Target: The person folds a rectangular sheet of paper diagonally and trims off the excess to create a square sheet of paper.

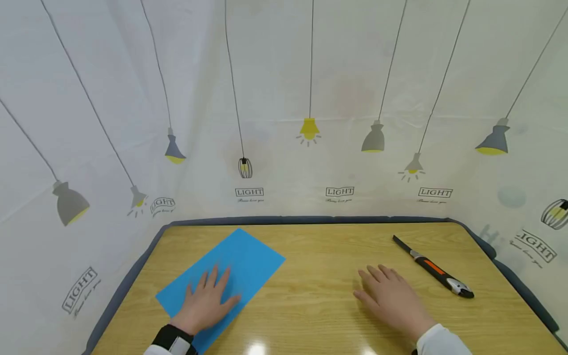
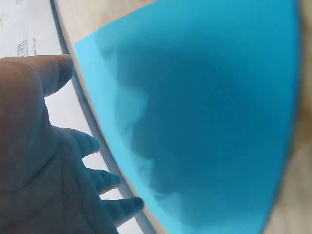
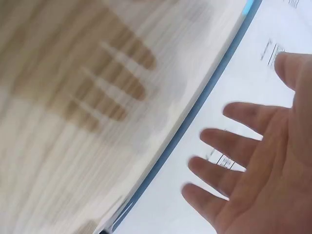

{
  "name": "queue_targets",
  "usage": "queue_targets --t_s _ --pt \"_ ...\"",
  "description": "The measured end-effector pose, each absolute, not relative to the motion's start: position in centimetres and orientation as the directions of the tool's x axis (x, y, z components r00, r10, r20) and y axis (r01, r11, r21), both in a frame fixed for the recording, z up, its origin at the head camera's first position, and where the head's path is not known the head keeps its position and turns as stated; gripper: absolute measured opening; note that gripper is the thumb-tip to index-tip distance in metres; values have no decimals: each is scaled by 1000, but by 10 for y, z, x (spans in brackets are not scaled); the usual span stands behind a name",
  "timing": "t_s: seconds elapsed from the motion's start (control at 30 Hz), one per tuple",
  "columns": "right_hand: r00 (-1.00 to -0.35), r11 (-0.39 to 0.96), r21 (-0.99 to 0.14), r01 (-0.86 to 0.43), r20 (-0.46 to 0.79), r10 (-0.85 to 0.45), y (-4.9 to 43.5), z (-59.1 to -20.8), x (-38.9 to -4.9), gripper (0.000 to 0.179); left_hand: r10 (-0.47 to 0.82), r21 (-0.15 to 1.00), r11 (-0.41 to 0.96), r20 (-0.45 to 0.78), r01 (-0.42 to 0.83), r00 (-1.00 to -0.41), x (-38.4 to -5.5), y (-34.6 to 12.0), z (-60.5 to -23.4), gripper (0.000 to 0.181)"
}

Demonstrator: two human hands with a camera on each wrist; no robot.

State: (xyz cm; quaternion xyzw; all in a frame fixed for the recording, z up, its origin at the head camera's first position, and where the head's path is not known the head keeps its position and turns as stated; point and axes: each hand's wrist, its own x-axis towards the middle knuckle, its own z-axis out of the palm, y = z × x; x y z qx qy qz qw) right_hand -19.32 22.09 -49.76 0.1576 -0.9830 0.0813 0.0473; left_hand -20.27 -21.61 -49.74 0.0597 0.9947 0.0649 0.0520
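A flat sheet of blue paper [image 1: 248, 256] lies at an angle on the left part of the wooden table. My left hand [image 1: 205, 301] hovers over its near part with fingers spread, and in the left wrist view its shadow falls across the blue sheet [image 2: 204, 107]. On the right, my right hand [image 1: 392, 298] is held above the bare wood, palm down, fingers straight, holding nothing; its shadow shows on the wood in the right wrist view. Beyond it and to the right lies a utility knife [image 1: 437, 271] with a black and orange handle, its dark tip pointing away to the left.
The wooden table [image 1: 328, 256] has a dark edge strip [image 1: 284, 220] along its back and sides. White fabric [image 1: 275, 88] printed with hanging lamps and lettering rises behind and on both sides of it.
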Motion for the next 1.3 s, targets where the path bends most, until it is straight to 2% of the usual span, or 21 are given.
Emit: queue_targets --t_s 0.13,0.43,0.8,0.9,1.07,1.3 --pt "-929 911 -189 -367 25 -369 206 -502 -186 64 177 130 980 -188 154 -966 -192 -217 -504 81" --pt "-840 825 -187 -533 2 -543 176 -502 -183 62 427 219 896 -192 385 -884 -193 -196 -503 61" --pt "-799 787 -213 -579 -42 -600 162 -498 -187 64 513 221 852 -179 474 -840 -199 -156 -501 44" --pt "-799 786 -206 -583 -29 -600 164 -500 -189 66 536 206 838 -145 505 -831 -201 -146 -502 47" --pt "-808 800 -179 -573 -38 -588 167 -504 -193 69 565 156 824 -156 545 -810 -203 -130 -501 63" --pt "-809 813 -205 -545 -129 -574 168 -502 -193 77 659 66 748 -198 660 -726 -202 -108 -500 60"
